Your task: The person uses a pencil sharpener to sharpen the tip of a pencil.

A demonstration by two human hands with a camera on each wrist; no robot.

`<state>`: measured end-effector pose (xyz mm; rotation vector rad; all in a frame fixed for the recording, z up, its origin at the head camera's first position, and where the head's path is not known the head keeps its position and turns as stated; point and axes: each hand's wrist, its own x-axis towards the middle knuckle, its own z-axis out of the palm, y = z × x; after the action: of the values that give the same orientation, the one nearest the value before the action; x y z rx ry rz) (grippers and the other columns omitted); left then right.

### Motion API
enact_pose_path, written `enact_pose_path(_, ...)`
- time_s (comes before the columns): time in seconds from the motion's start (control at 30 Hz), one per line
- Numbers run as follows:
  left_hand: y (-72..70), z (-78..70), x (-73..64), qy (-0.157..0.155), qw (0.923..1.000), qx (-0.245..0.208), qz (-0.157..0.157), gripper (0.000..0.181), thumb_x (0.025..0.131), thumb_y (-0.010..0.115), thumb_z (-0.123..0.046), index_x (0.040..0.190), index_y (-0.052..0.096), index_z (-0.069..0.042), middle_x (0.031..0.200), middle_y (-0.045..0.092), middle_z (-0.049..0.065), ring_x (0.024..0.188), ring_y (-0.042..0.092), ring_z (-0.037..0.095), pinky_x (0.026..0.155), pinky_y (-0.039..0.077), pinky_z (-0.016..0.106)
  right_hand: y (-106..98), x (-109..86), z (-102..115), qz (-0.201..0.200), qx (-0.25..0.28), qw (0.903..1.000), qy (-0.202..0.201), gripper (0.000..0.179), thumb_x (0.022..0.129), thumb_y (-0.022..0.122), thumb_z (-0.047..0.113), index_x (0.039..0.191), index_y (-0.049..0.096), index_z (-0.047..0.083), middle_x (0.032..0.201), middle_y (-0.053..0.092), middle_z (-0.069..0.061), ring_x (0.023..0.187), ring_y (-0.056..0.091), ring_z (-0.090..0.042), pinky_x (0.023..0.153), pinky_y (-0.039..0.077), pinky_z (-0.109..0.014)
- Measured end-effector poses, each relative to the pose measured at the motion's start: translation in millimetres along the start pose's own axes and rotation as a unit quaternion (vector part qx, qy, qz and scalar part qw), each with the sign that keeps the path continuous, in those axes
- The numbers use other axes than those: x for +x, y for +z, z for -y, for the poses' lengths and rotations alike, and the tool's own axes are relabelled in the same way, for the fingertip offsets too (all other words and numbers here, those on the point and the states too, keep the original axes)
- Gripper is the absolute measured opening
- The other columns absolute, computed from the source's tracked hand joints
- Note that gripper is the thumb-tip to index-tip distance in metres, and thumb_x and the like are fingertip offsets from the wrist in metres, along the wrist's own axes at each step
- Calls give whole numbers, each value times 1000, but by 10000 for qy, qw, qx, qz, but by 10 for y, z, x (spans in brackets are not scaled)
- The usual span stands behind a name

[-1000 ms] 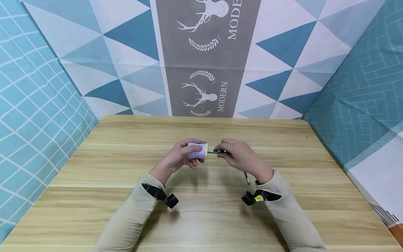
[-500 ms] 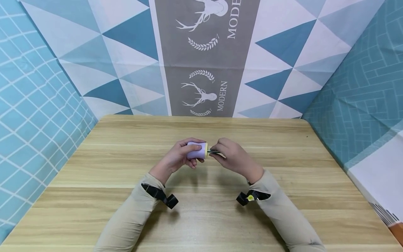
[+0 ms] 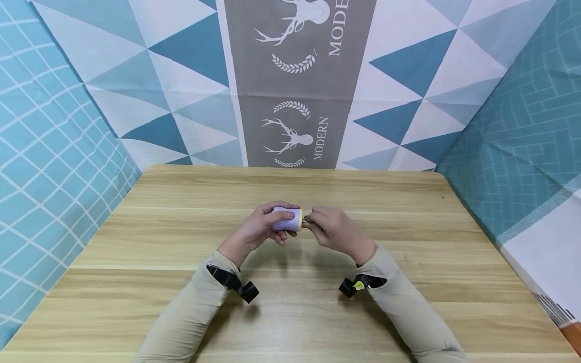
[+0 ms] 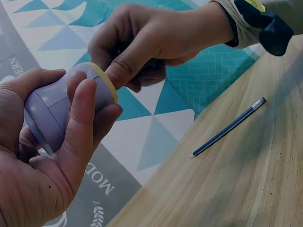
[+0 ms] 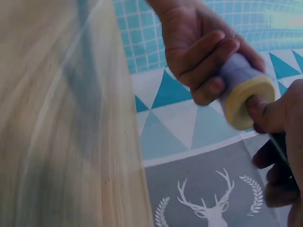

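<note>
My left hand point(image 3: 258, 227) grips a lilac pencil sharpener point(image 4: 54, 106) with a yellow end ring point(image 5: 236, 106), held sideways above the table. Its yellow end faces my right hand point(image 3: 338, 229). Between thumb and fingers, my right hand pinches a dark green pencil point(image 5: 280, 150), its tip end hidden in the sharpener's round opening. The right fingertips are right at the yellow ring. A dark blue pencil point(image 4: 229, 126) with a metal-banded end lies on the table in the left wrist view; in the head view the right arm hides it.
The wood-grain table point(image 3: 290, 312) spreads out beneath both arms. Patterned cloth point(image 3: 290, 75) hangs behind it, with blue cloth on both sides. A black wrist camera point(image 3: 248, 291) is strapped to the left sleeve and another camera point(image 3: 348, 287) to the right.
My right hand has moved left toward the sharpener, and less of the green pencil shows between them. The loose pencil, visible earlier in the head view, is now covered by the right arm.
</note>
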<state>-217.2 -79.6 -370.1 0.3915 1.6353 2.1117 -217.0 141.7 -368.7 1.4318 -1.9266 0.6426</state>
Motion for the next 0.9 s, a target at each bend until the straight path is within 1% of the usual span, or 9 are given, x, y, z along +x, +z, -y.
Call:
enact_pose_path(0.1,1,7,5,-1,9999,106,-44,33,93,58,-7,124,63,1,86,64,23,52,63,15,47,57,26,-4,4,27,159,915,9903,1031,15,81,75,-7,80,63,1,69,58,-1,58,49,-9,49,44,-22)
enact_pose_path(0.17,5,17,8,1,9999,146,-60,33,92,59,-7,123,63,1,88,62,24,53,64,16,47,57,26,-25,13,56,367,1567,9665,1998,13,85,73,-4,77,65,3,66,57,1,55,47,-9,47,41,-22)
enact_pose_path(0.23,7,25,10,4,9998,182,-60,33,91,60,-8,122,64,1,89,62,24,53,64,17,47,57,26,-51,23,74,615,2274,9220,3072,16,90,70,2,75,64,3,61,54,3,51,44,-10,43,38,-23)
enact_pose_path(0.37,-2,41,16,-25,9997,257,-1,32,91,60,-9,121,65,0,89,62,24,54,64,17,47,57,26,-96,58,81,876,3661,8008,4659,25,94,64,7,76,55,-7,55,45,0,43,35,-10,37,26,-22)
enact_pose_path(0.47,-25,35,6,-29,9997,259,22,30,92,59,-10,120,66,-2,86,62,23,54,64,17,47,57,26,-108,84,83,912,4075,7578,5013,27,95,63,8,81,53,-12,56,45,-3,42,31,-10,37,23,-22)
enact_pose_path(0.57,-51,4,-16,12,9998,174,-38,28,92,59,-10,118,68,-5,83,63,22,52,63,16,47,57,26,-103,95,89,802,3819,7901,4727,18,93,67,9,87,61,-7,64,54,-4,44,39,-11,37,33,-24)
enact_pose_path(0.67,-66,-34,-35,41,9999,70,-87,27,92,59,-9,117,68,-6,81,65,21,51,63,16,46,56,26,-100,98,110,495,3246,8547,4021,8,89,72,5,92,67,-1,74,63,-4,51,52,-12,41,47,-27)
enact_pose_path(0.8,-74,-62,-35,54,9999,-2,-84,31,93,57,-9,122,65,-3,78,67,18,51,63,15,47,57,26,-47,63,77,144,1731,9639,2017,9,83,76,-3,87,69,0,76,66,-4,57,57,-10,47,52,-26)
enact_pose_path(0.9,-77,-63,-24,30,9999,-105,-111,32,94,56,-9,124,63,-2,75,68,18,51,62,14,47,57,26,14,25,12,-139,-39,9992,371,11,81,77,-4,86,69,1,74,64,-4,60,57,-12,51,53,-24)
